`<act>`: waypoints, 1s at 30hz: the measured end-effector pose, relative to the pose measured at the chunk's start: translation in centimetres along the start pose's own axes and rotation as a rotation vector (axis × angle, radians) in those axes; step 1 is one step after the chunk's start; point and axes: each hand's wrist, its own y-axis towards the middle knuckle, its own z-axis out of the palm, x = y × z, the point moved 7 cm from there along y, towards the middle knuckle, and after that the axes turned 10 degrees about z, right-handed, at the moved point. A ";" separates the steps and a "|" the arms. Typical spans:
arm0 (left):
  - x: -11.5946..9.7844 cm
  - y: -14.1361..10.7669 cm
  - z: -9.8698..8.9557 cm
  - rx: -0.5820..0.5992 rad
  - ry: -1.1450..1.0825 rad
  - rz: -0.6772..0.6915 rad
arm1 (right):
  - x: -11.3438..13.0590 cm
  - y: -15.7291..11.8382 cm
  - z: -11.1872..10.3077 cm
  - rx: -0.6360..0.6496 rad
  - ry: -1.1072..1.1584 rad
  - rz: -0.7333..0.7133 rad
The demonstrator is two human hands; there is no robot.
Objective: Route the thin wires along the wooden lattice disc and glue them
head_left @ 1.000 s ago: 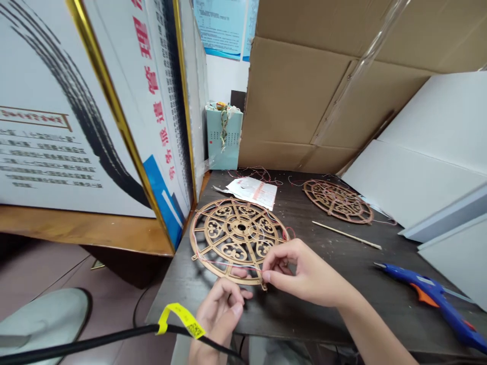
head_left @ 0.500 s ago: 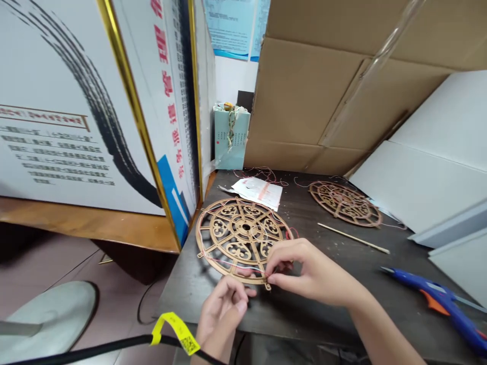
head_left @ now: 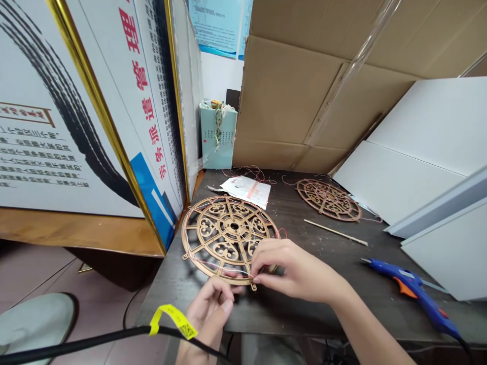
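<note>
Thread (head_left: 224, 265) runs taut across the near rim of the fretwork disc (head_left: 228, 234), which lies flat on the dark table (head_left: 304, 304), because we pinch it between right hand (head_left: 292, 268) fingertips while our left hand (head_left: 211, 304), curled just below, steadies the rim.

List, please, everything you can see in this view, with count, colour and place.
wooden fretwork disc: 1, light brown, near table edge, under both hands
second disc: 1, darker brown, far right of table
thread: thin, pink-red, across the near disc
stick: 1, pale wood, between the discs
glue gun: 1, blue and orange, right
paper sheet: 1, white, behind the near disc
table: 1, dark
cardboard: brown, behind
left hand: at table edge
right hand: pinching at the disc rim
</note>
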 end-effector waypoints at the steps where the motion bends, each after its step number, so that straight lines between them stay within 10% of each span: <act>1: 0.1 0.0 0.0 0.007 0.001 0.003 | 0.1 0.0 0.0 0.003 -0.007 -0.013; 12: 0.2 0.4 0.3 -0.038 0.026 0.059 | 0.0 -0.1 0.2 -0.055 -0.025 -0.036; 20: 0.0 -0.5 1.4 -0.058 0.448 0.388 | -1.3 -2.9 -1.2 -0.386 -0.111 0.146; 25: -0.9 -0.4 1.9 0.039 0.882 0.559 | -3.4 -10.5 -3.6 -0.826 -0.277 0.269; 30: -2.1 -0.1 1.3 -0.010 1.083 0.699 | -9.4 -24.1 -7.4 -1.288 -0.812 0.919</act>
